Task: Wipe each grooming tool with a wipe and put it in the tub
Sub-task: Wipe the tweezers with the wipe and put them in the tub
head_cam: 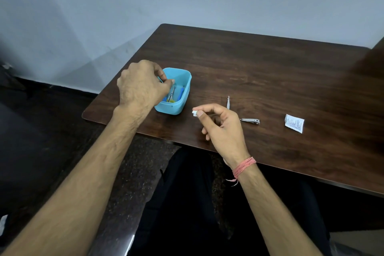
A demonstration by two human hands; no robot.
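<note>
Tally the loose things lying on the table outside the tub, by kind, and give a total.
Tweezers: 1
Nail clipper: 1
Wipe packet: 1
Total: 3
Not counted: the wipe pinched in the right hand, and the tools already in the tub, where the left hand reaches.

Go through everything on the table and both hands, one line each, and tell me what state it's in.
Blue tub: upright, open, several tools inside.
Left hand: over the tub's rim, fingers curled; whether it holds anything, cannot tell.
Right hand: pinching a small folded wipe.
Tweezers: lying on the table, outside the tub.
Nail clipper: lying flat, closed, outside the tub.
Wipe sachet: lying flat, apparently torn open.
</note>
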